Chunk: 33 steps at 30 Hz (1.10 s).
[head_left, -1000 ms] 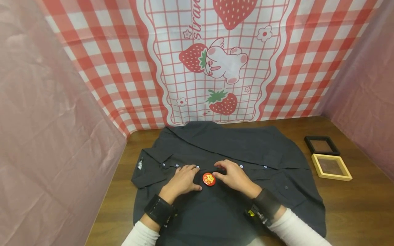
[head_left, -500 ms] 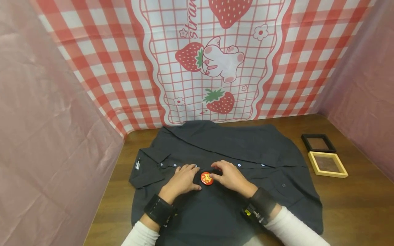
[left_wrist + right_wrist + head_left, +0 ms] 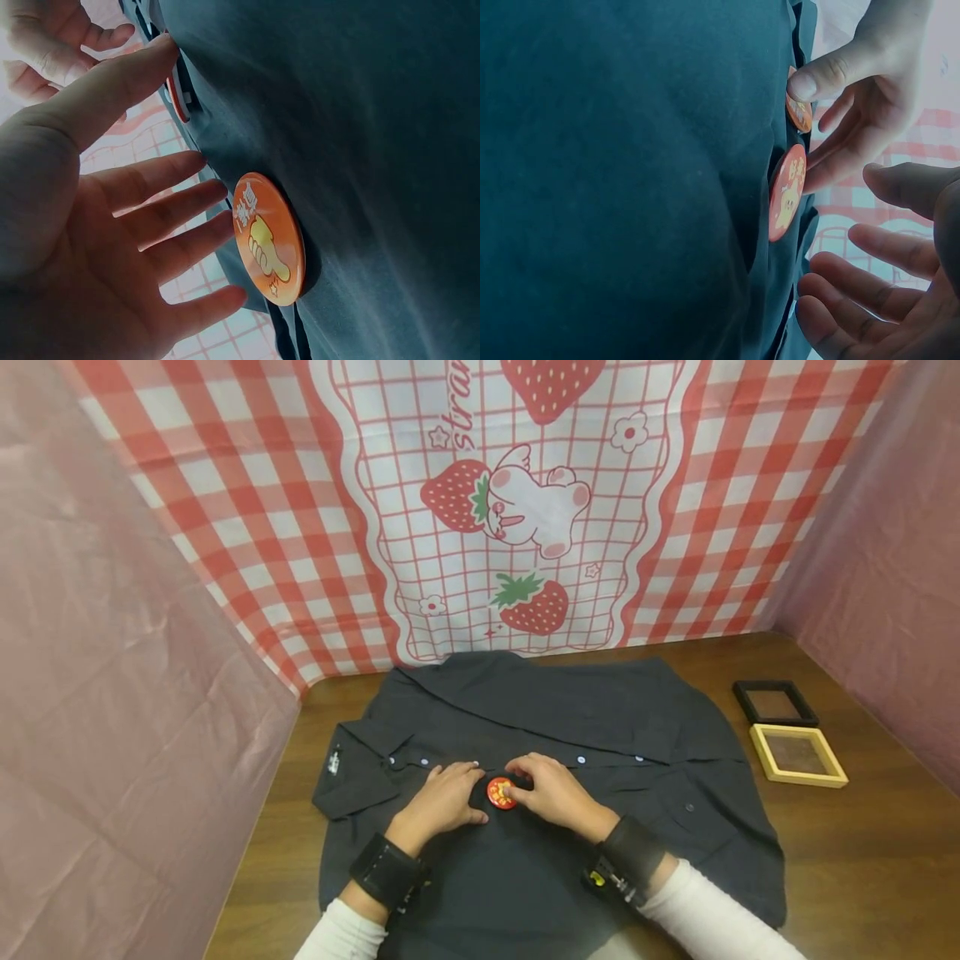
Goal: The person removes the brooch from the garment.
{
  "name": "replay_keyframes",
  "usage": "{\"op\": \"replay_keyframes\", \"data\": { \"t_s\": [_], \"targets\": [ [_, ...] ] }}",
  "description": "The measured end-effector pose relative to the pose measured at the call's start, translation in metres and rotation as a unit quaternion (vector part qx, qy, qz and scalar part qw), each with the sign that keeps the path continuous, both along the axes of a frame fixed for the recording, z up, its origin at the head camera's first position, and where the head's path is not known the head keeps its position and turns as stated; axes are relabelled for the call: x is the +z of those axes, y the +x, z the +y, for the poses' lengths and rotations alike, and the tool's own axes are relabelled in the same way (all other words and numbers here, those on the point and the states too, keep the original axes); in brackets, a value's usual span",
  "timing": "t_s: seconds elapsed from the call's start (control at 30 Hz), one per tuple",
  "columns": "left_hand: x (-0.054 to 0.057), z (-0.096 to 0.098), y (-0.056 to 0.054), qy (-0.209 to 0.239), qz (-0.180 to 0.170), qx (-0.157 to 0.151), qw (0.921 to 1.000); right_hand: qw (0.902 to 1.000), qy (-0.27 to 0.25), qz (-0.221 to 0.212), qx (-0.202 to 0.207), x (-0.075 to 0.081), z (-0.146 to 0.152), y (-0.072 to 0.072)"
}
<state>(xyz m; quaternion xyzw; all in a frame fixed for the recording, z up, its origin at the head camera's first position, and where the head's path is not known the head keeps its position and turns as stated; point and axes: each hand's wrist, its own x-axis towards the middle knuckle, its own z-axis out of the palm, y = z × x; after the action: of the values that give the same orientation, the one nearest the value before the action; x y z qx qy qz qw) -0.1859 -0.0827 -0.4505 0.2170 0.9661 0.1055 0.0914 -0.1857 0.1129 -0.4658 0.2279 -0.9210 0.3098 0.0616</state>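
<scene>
In the head view, the left hand (image 3: 441,802) hides the orange badge (image 3: 268,244), the collar label's (image 3: 333,761) lettering is too small to read, and the bottom edge cuts off part of the dark shirt (image 3: 510,881).

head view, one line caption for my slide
Left hand and right hand flank a round red badge on a dark shirt spread over a wooden table.
</scene>
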Motion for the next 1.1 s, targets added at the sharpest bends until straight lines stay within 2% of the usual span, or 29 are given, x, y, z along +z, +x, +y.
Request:
{"op": "replay_keyframes", "data": {
  "t_s": [0.1,0.23,0.67,0.83,1.1],
  "targets": [
    [0.0001,0.0001,-0.0007,-0.001,-0.01,0.0,0.9999,1.0,-0.001,0.007,0.003,-0.002,-0.0006,-0.0004],
    [0.0004,-0.0008,-0.0017,-0.003,-0.024,-0.002,0.9997,0.9998,0.011,-0.009,0.012,0.0016,-0.0015,-0.0007],
    [-0.0028,-0.0003,-0.003,-0.007,-0.039,-0.004,0.9992,0.999,0.031,-0.03,0.015,0.0017,-0.0049,0.0006],
    [-0.002,0.0006,-0.0032,-0.026,-0.036,-0.013,0.9989,0.9993,0.026,-0.026,0.012,0.0004,-0.0052,0.0009],
    [-0.0001,0.0008,-0.0041,-0.021,-0.026,-0.031,0.999,0.9994,0.018,-0.026,0.013,0.0005,-0.0063,0.0015]
  ]
}}
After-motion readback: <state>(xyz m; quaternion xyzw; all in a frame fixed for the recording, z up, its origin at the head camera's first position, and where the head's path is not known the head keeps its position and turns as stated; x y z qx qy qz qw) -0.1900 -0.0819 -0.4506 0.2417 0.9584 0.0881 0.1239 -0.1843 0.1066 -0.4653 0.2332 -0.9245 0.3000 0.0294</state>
